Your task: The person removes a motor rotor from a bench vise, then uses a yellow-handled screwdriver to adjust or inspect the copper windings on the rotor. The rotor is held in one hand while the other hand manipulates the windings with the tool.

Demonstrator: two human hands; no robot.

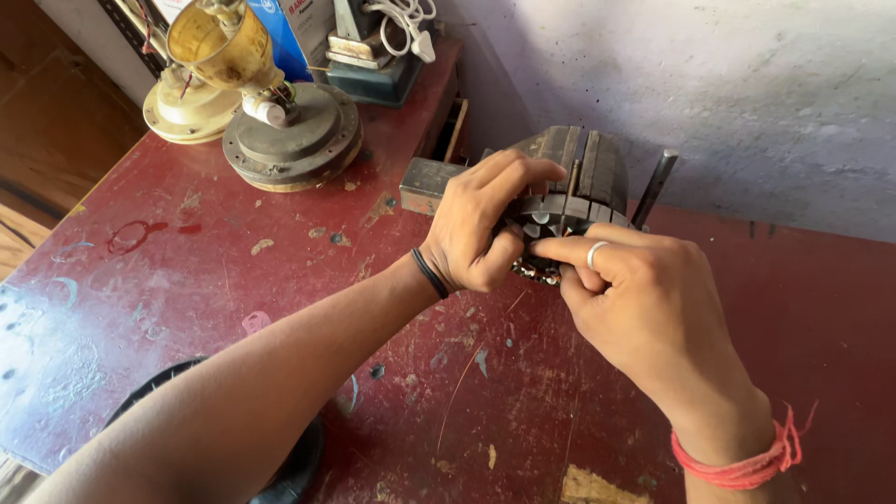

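A dark, slotted round metal motor core point(579, 182) stands on edge near the back of the worn red table point(187, 271). My left hand point(481, 224) wraps over its left side, fingers curled on top, a black band at the wrist. My right hand point(644, 299), with a silver ring and a red thread at the wrist, pinches at the core's lower front slots with thumb and forefinger. What it pinches is hidden by the fingers.
A round grey motor housing point(294, 140) with a brass-coloured cup point(219, 42) lies at the back left, beside a cream round base point(182, 112). A small grey metal block point(427, 184) lies left of the core. A dark metal rod point(653, 187) leans by the wall.
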